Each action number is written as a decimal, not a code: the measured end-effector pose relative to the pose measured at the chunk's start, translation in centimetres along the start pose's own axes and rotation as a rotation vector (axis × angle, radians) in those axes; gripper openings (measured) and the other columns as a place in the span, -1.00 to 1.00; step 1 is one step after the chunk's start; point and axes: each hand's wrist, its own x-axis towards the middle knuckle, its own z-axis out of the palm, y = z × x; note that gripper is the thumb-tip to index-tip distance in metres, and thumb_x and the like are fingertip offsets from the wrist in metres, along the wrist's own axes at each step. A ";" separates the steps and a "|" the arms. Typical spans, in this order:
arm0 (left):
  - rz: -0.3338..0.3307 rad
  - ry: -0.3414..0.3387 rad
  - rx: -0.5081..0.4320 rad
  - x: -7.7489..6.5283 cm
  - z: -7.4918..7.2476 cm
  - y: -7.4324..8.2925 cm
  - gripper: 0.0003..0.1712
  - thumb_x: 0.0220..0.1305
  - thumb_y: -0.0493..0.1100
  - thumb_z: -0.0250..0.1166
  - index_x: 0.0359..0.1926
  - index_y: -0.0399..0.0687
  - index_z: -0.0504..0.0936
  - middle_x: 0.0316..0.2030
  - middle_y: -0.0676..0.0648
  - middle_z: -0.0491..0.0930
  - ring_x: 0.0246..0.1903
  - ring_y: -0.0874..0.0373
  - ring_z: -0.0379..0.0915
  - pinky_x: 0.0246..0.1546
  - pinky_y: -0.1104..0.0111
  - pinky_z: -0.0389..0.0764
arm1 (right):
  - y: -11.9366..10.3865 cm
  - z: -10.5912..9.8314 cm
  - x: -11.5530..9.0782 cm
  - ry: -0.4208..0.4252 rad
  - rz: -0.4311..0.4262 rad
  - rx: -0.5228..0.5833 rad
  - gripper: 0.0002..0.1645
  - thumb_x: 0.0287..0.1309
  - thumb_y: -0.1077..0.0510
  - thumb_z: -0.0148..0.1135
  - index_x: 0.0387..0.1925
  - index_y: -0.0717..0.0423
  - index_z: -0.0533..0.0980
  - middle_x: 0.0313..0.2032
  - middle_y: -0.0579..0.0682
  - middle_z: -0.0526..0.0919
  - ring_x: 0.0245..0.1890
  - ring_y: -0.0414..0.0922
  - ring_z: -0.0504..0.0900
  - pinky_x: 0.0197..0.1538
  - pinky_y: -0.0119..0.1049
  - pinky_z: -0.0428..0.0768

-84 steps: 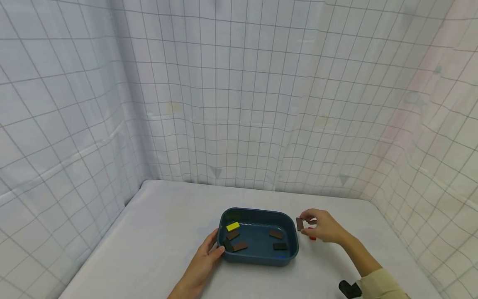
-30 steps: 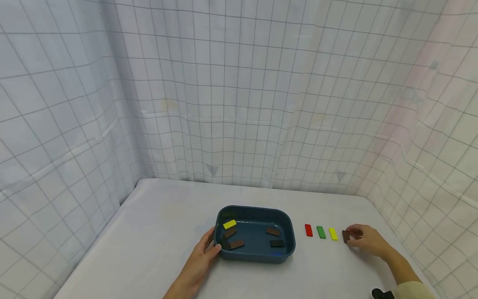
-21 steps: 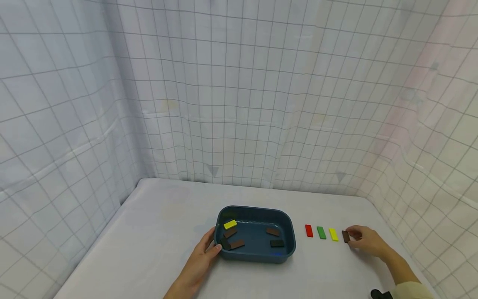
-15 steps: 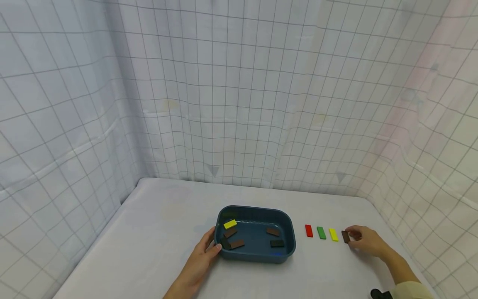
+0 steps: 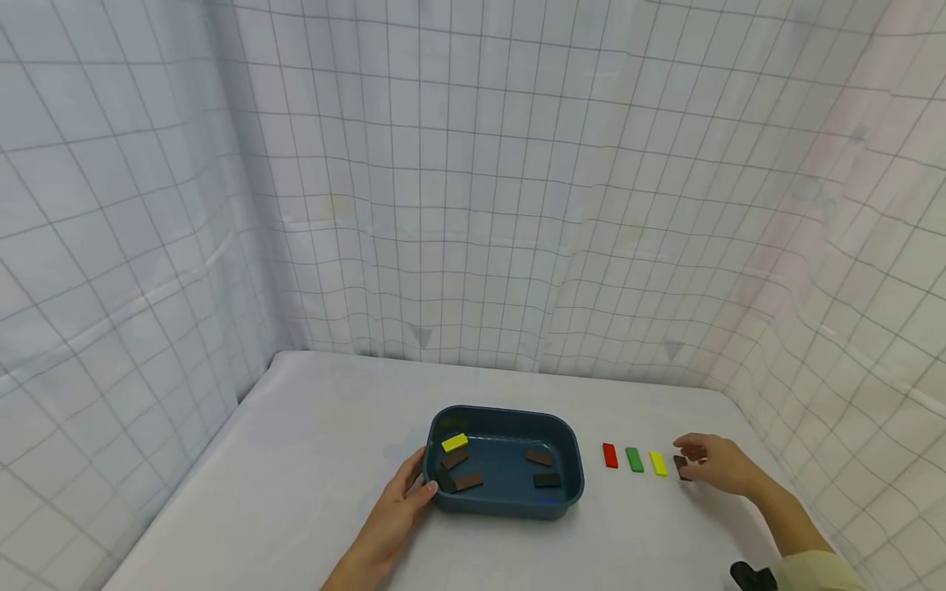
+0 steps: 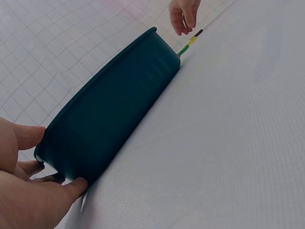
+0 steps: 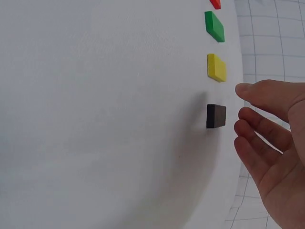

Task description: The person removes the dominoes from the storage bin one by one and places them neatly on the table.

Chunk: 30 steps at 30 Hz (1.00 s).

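My left hand point(image 5: 392, 521) grips the left end of a dark blue plastic bin point(image 5: 506, 507), its thumb at the rim. In the left wrist view that hand point(image 6: 35, 181) has its fingertips against the bin's outer wall. A dark brown rectangular block point(image 7: 218, 116) lies flat on the white table. Just off it is my right hand point(image 7: 271, 143), fingers apart and holding nothing. Left of this block, in a spaced row, lie a yellow block point(image 5: 658, 464), a green block point(image 5: 635, 460) and a red block point(image 5: 609, 455).
Inside the bin are a yellow block point(image 5: 454, 443), brown blocks, one of them near the right point(image 5: 538, 456), and black blocks, one of them at the lower right point(image 5: 547, 480). White gridded curtains point(image 5: 473, 205) enclose the table at the back and sides.
My right hand carried the dark brown block rightward past the bin, set it at the row's right end, then let go and lifted slightly. My left hand stays on the bin.
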 end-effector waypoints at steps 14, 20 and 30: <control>-0.006 0.007 0.003 -0.1 0.2 0.1 -0.23 0.55 -0.31 0.14 0.62 -0.26 -0.01 0.60 -0.37 -0.18 0.55 -0.35 -0.31 0.47 -0.11 0.06 | -2.0 1.1 1.7 -0.002 -0.077 0.010 -0.52 0.18 0.20 0.47 0.10 0.31 0.60 -0.03 0.16 0.69 -0.01 0.15 0.66 0.05 0.09 0.67; -0.007 0.010 0.003 0.0 0.2 0.2 -0.23 0.55 -0.33 0.13 0.62 -0.27 0.00 0.60 -0.38 -0.19 0.55 -0.35 -0.30 0.47 -0.11 0.08 | -3.3 1.4 2.2 -0.008 -0.131 0.025 -0.51 0.18 0.21 0.48 0.11 0.33 0.59 -0.02 0.17 0.69 -0.01 0.14 0.66 0.08 0.10 0.66; -0.006 0.016 0.003 0.0 0.2 0.1 -0.23 0.55 -0.33 0.13 0.62 -0.27 0.00 0.60 -0.39 -0.19 0.55 -0.35 -0.29 0.47 -0.11 0.09 | -6.0 2.3 3.0 -0.022 -0.200 0.018 -0.56 0.22 0.27 0.44 0.10 0.34 0.59 -0.01 0.20 0.69 -0.02 0.13 0.65 0.10 0.08 0.65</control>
